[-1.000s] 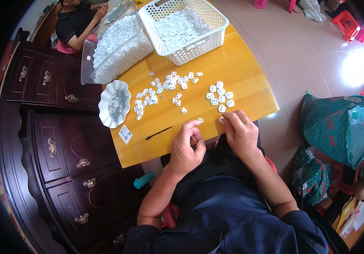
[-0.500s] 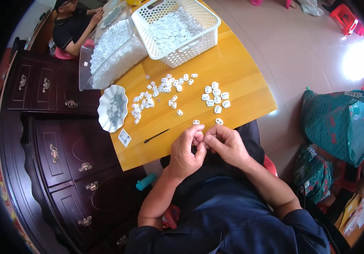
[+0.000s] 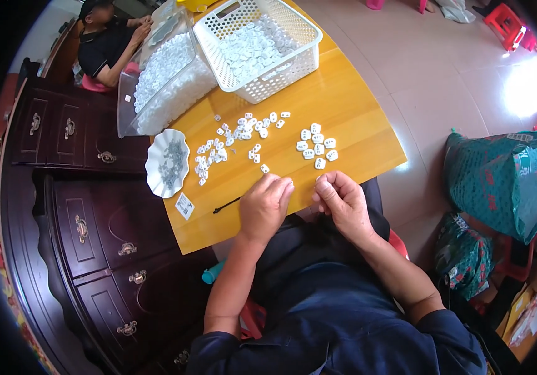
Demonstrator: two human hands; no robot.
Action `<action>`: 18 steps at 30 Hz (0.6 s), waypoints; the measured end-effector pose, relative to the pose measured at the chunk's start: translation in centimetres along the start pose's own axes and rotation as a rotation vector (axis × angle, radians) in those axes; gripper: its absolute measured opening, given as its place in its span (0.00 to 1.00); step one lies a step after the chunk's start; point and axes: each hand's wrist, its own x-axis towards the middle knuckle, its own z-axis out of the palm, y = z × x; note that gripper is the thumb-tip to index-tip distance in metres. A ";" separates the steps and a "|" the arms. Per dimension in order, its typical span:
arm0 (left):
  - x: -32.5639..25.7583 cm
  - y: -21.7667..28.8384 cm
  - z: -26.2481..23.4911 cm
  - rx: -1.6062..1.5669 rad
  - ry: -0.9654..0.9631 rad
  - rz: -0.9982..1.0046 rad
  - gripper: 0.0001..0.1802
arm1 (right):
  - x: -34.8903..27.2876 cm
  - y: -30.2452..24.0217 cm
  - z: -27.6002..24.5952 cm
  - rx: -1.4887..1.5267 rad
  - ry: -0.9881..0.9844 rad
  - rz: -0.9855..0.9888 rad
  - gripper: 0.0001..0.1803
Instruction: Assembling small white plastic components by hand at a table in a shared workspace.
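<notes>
My left hand (image 3: pixel 267 205) is over the table's near edge, its thumb and fingers pinched together; whatever is between them is too small or hidden to see. To its right, my right hand (image 3: pixel 341 203) is also closed in a pinch, and its fingertips hide what they may hold. Just beyond my left fingertips lies a small white plastic piece with dark holes (image 3: pixel 264 168). A group of white pieces with dark markings (image 3: pixel 319 149) lies just past my right hand. More small white pieces (image 3: pixel 243 129) are scattered farther left. A thin black stick-like tool (image 3: pixel 227 204) rests left of my left hand.
A scalloped white dish (image 3: pixel 150 164) of tiny clear parts and a printed card (image 3: pixel 184 205) sit at the left. White pieces fill a clear bin (image 3: pixel 132 119) and a perforated white basket (image 3: pixel 268 89). Dark drawers (image 3: pixel 93 225) flank the table. Another person (image 3: pixel 103 53) sits far left.
My hands have moved apart, the left one turning and shifting left. Two loose white pieces that lay just beyond my fingers no longer show on the table.
</notes>
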 end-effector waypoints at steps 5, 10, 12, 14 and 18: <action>0.0 -0.6 0.3 -0.032 0.034 0.022 0.03 | 0.0 0.2 0.1 -0.009 -0.004 -0.013 0.10; -1.2 1.0 0.0 -0.713 -0.017 -0.448 0.04 | -0.1 0.2 0.2 0.019 -0.001 -0.013 0.10; -1.5 1.8 -0.1 -0.888 -0.026 -0.500 0.04 | -0.2 0.2 0.2 0.092 -0.054 0.018 0.10; -1.5 2.2 -0.3 -1.064 -0.035 -0.550 0.04 | -0.2 0.1 0.4 0.097 -0.070 0.006 0.10; -1.4 2.7 -0.6 -1.164 -0.052 -0.575 0.05 | -0.3 0.0 0.8 0.117 -0.080 -0.006 0.10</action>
